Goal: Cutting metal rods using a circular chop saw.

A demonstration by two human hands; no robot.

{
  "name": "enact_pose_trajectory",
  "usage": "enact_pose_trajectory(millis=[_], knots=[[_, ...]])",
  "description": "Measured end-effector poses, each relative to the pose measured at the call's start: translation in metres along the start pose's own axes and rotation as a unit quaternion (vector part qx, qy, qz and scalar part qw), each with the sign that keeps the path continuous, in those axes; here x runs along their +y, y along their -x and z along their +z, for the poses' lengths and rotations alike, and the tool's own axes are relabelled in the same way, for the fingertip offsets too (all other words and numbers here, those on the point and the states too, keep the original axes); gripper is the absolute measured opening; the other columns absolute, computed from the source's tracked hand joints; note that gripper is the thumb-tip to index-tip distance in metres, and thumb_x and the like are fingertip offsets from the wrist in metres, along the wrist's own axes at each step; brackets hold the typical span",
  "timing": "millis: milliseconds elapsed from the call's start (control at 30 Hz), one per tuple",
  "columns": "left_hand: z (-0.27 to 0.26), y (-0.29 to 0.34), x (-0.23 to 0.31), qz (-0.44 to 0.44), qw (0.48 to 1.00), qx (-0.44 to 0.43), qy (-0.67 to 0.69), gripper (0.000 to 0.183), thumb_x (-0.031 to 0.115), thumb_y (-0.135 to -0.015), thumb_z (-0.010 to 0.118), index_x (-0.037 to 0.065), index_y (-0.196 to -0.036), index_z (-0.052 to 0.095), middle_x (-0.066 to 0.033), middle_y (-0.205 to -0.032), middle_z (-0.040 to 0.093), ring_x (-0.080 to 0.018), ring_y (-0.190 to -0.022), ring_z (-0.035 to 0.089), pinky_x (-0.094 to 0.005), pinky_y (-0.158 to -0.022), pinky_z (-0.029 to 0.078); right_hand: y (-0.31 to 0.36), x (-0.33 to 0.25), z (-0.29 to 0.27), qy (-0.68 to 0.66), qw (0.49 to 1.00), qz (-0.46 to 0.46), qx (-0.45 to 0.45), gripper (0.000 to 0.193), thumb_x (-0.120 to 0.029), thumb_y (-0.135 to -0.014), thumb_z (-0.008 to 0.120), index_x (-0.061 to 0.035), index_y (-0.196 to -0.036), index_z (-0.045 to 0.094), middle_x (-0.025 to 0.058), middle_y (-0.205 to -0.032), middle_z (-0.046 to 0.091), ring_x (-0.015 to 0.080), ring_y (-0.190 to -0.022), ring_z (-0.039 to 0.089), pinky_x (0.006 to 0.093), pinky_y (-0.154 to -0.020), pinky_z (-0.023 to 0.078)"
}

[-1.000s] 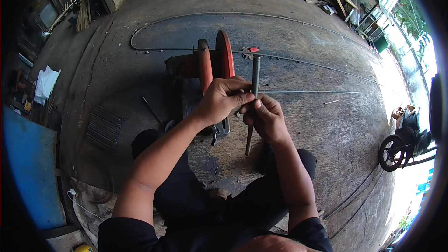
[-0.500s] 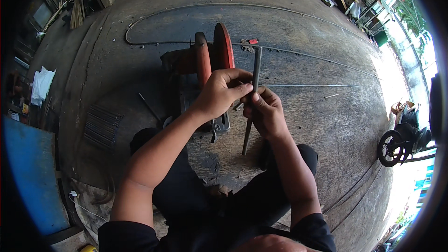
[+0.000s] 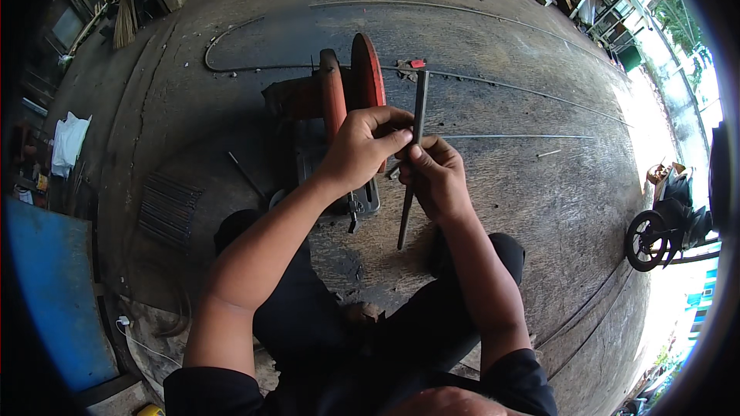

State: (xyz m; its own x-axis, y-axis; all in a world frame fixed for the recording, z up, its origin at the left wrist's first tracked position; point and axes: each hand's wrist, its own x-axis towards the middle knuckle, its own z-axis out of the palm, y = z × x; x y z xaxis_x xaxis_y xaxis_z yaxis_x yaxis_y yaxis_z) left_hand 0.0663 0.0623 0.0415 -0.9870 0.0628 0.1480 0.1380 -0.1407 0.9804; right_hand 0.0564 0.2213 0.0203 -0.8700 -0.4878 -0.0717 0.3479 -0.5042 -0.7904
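A dark straight metal rod (image 3: 421,104) is held nearly upright in front of me, its far end leaning slightly right. My left hand (image 3: 362,150) pinches it near the middle with thumb and fingers. Just below that, my right hand (image 3: 438,177) is closed round the same rod, thumb pressed on its side. An orange-red cut-off saw (image 3: 333,100) with a round disc guard stands on the floor just beyond my left hand. Part of its base is hidden by my left forearm.
Several cut rods (image 3: 168,212) lie side by side on the left, with a single rod (image 3: 247,175) near them. A long thin rod (image 3: 516,136) and a short piece (image 3: 549,153) lie right. Beyond the saw curves a long dark line (image 3: 539,94). A motorcycle wheel (image 3: 646,240) stands far right.
The rod and both hands have shifted very slightly left. Their hold on it looks the same, and the saw has not moved.
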Motion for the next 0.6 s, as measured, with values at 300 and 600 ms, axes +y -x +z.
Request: enact_pose_trajectory(millis=[300, 600], knots=[[-0.025, -0.022, -0.014, 0.165, 0.912, 0.188, -0.325, 0.030, 0.011, -0.076, 0.068, -0.003, -0.103, 0.062, -0.0161, -0.091, 0.062, -0.0233, -0.078, 0.060, -0.0340, -0.073, 0.048, -0.020, 0.030, -0.054, 0.033, 0.990, -0.032, 0.137, 0.020, -0.015, -0.091, 0.058, 0.0023, -0.102, 0.060, 0.0070, -0.084, 0.063, 0.0082, -0.054, 0.049, 0.0225, -0.047, 0.040], [-0.074, -0.052, -0.036, -0.223, 0.946, 0.208, -0.113, 0.046, 0.026, -0.079, 0.072, -0.002, -0.110, 0.054, -0.0092, -0.096, 0.058, -0.0172, -0.085, 0.057, -0.0308, -0.079, 0.047, 0.002, 0.178, -0.177, -0.183, 0.941, 0.094, 0.269, 0.035, -0.026, -0.092, 0.051, 0.0019, -0.112, 0.058, 0.0024, -0.071, 0.054, 0.0079, -0.047, 0.039, 0.0215, -0.041, 0.028]])
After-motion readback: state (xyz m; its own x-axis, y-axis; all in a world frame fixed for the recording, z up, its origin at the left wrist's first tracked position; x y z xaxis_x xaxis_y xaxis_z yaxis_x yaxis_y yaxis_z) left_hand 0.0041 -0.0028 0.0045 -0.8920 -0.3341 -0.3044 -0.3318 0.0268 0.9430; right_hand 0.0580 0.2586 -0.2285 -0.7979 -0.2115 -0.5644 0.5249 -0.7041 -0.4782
